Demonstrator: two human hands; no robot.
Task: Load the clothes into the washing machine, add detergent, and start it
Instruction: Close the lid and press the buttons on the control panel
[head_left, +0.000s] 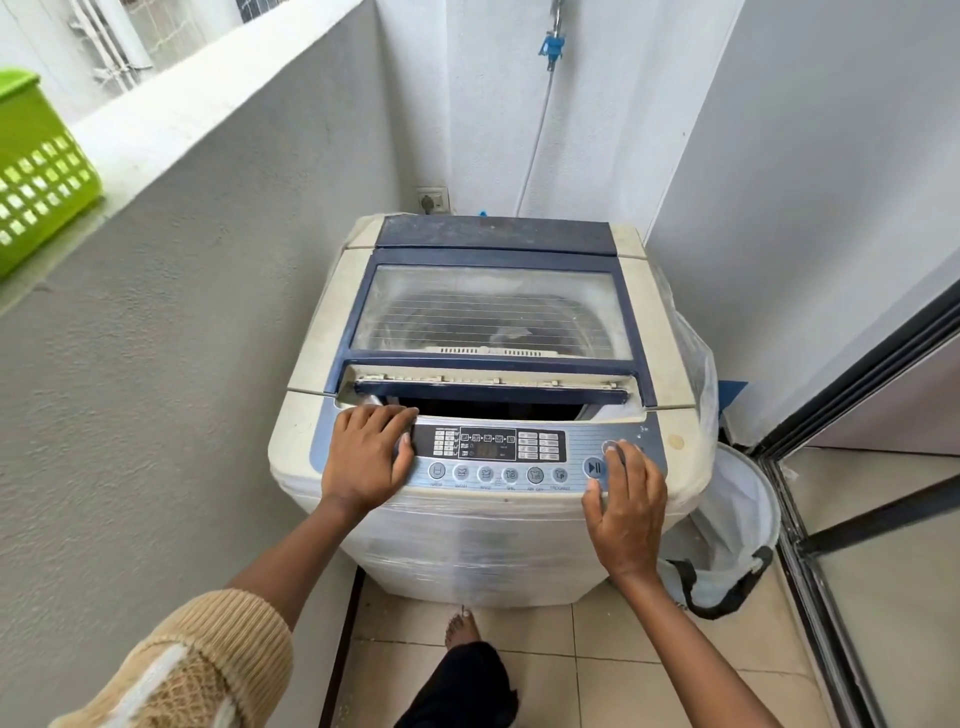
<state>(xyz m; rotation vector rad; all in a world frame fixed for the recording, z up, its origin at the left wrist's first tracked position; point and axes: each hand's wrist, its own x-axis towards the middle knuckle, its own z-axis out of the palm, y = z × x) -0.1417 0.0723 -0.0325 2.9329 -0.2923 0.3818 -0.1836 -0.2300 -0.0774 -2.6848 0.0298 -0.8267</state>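
A cream top-loading washing machine (306, 415) with a blue-framed see-through lid (491, 312) stands in a narrow corner. The lid sits slightly raised at its front edge, leaving a dark gap over the drum. My left hand (369, 457) rests flat on the left end of the control panel (488, 457), fingers straight. My right hand (626, 499) lies over the panel's right end, a fingertip touching a round button just right of the play/pause button (594, 467). Clothes inside show only dimly through the lid.
A green laundry basket (36, 171) stands on the ledge at left. A white mesh hamper with black trim (737, 530) sits on the floor to the machine's right. A water hose with a blue tap (551, 47) hangs behind. Walls close both sides; a glass door frame is at right.
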